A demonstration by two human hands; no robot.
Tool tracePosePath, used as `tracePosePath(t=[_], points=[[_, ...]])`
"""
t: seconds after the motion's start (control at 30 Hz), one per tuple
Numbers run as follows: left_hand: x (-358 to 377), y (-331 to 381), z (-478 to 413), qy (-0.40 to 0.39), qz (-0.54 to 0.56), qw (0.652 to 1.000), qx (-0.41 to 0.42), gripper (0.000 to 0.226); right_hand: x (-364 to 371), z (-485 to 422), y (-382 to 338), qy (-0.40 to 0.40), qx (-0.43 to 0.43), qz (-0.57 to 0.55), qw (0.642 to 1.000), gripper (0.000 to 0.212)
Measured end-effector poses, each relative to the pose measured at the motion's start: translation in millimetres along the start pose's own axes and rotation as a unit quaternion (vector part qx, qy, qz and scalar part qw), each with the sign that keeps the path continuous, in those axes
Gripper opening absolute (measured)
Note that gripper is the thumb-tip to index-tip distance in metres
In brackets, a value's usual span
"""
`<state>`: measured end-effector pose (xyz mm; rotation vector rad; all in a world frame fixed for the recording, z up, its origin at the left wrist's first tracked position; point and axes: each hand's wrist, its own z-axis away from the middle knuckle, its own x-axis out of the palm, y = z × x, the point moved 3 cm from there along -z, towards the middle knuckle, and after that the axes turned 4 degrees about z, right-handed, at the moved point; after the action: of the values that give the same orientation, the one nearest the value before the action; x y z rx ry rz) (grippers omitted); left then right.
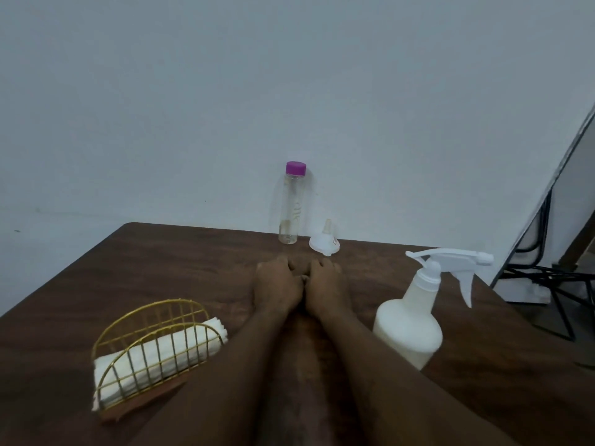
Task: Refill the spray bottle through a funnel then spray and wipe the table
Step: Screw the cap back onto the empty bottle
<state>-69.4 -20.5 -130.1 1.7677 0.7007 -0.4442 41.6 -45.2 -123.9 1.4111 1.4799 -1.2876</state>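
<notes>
Left hand (278, 284) and right hand (323, 283) rest together on the dark wooden desk (161, 268) — fingers (282, 263) curled into fists, grasping nothing.

Table (167, 268): dark brown, streaked wood grain throughout
Spray bottle (409, 329): opaque milky white body, white trigger head, no marking seen
Clear bottle (291, 207): colourless and transparent, faint pale lettering down the side, magenta cap (296, 168)
Funnel (323, 244): white, spout slightly cream
Wire holder (151, 320): gold, grid pattern of bars under arched rims; base (141, 407) reddish brown
Cloths (167, 352): white, fine ribbed edges
Wall (289, 75): plain pale grey-blue
Frame (547, 275) at right: black
</notes>
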Motion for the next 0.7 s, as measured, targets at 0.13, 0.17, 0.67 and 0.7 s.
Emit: tracePosePath(t=[0.13,0.17,0.67,0.7], points=[[-16,11,36,-0.04,0.018,0.999,-0.011,0.006,-18,37,-3,-0.039,-0.032,-0.005,0.999,0.029],[-20,14,45,-0.049,0.014,0.999,-0.003,0.006,-22,47,-3,-0.047,-0.041,-0.005,0.998,0.031],[-94,31,165,-0.124,-0.039,0.984,0.119,0.018,-61,183,-11,0.033,-0.094,-0.14,0.985,0.046],[-101,28,169,-0.12,-0.033,0.985,0.118,0.018,-64,187,-15,0.033,-0.099,-0.146,0.984,0.048]])
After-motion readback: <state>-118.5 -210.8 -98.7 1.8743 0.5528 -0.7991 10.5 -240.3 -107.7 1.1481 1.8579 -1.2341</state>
